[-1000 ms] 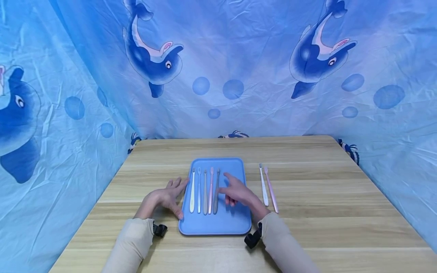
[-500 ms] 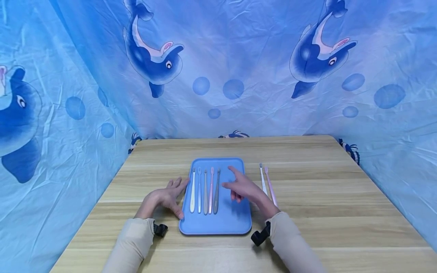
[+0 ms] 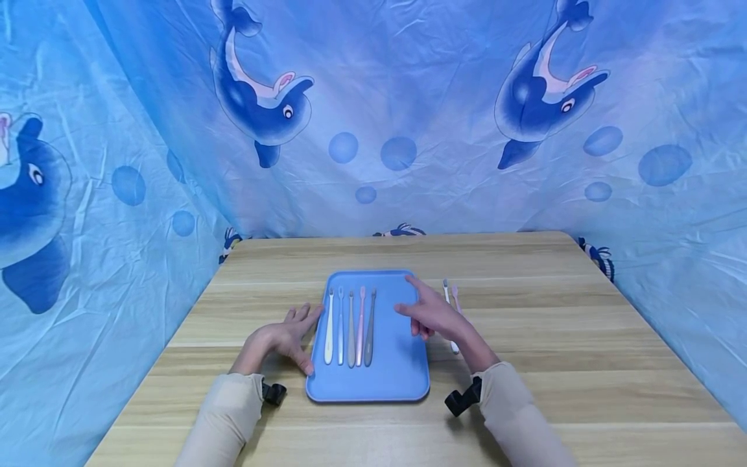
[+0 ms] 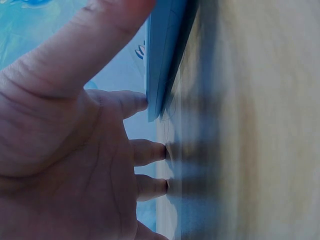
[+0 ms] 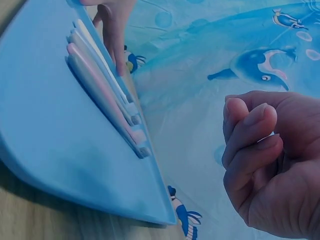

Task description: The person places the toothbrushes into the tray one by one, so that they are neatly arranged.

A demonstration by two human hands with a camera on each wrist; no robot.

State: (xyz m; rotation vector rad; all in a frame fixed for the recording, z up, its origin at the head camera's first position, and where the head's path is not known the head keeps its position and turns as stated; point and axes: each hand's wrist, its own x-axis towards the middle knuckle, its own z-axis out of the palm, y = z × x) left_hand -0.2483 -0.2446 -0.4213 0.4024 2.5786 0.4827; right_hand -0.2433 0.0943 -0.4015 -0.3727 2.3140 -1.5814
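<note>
Several toothbrushes lie side by side in the left half of a blue tray (image 3: 393, 379), heads pointing away from me. Among them are a cream toothbrush (image 3: 329, 331), a pink toothbrush (image 3: 360, 331) and a dark grey toothbrush (image 3: 369, 334) at the right end. My left hand (image 3: 284, 338) rests with spread fingers against the tray's left rim. Over the tray's right edge hovers my right hand (image 3: 438, 314), index finger and thumb extended, the other fingers bent, nothing held. Beside it on the table, partly hidden by that hand, lie a white toothbrush (image 3: 446, 290) and another pink toothbrush (image 3: 456, 297).
The wooden table (image 3: 583, 363) carries the tray near its middle. A blue curtain (image 3: 443, 84) printed with dolphins hangs behind and at both sides. Each wrist wears a black camera, such as the right wrist camera (image 3: 461, 399).
My right hand has moved rightward from beside the dark grey toothbrush to the tray's right edge, and now covers part of the two loose toothbrushes. The left hand stays put.
</note>
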